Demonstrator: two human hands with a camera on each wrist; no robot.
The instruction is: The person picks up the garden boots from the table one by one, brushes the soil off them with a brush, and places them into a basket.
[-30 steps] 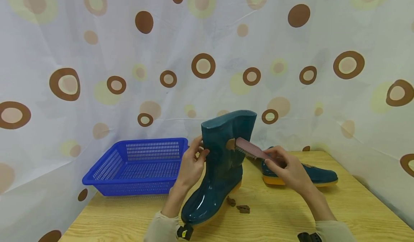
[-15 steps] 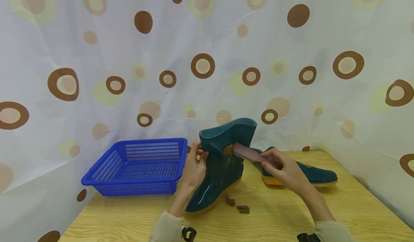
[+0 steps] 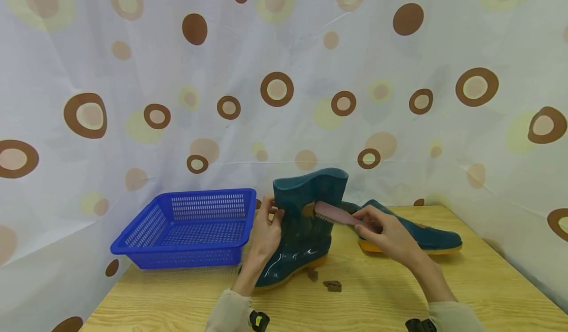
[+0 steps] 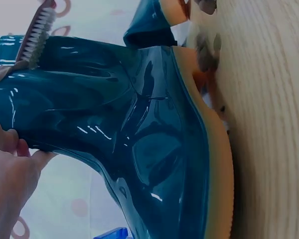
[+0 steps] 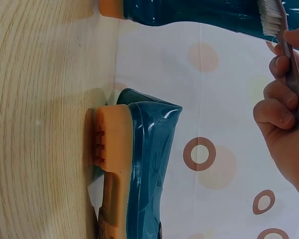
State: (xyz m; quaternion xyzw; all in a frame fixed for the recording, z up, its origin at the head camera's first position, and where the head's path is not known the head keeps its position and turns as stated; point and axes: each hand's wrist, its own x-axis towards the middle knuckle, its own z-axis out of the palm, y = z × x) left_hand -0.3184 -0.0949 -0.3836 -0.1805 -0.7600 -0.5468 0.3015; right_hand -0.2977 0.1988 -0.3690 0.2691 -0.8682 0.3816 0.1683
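Note:
A dark teal rubber boot with an orange-yellow sole stands in the middle of the head view, opening up and toe toward the lower left. My left hand grips the side of its shaft, fingers partly hidden behind. In my right hand is the handle of a pinkish scrub brush. Its white bristles meet the shaft beside a brown mud-like patch. The right wrist view shows the fingers curled round the handle.
A second teal boot is on the table at right, toe pointing right. At left is a blue perforated basket. Brown crumbly lumps lie on the wooden table. A dotted curtain hangs behind.
The boot has come down, and its toe has shifted back from the near side. Both hands and the brush moved slightly down with it. A dent in the shaft half a second ago has eased.

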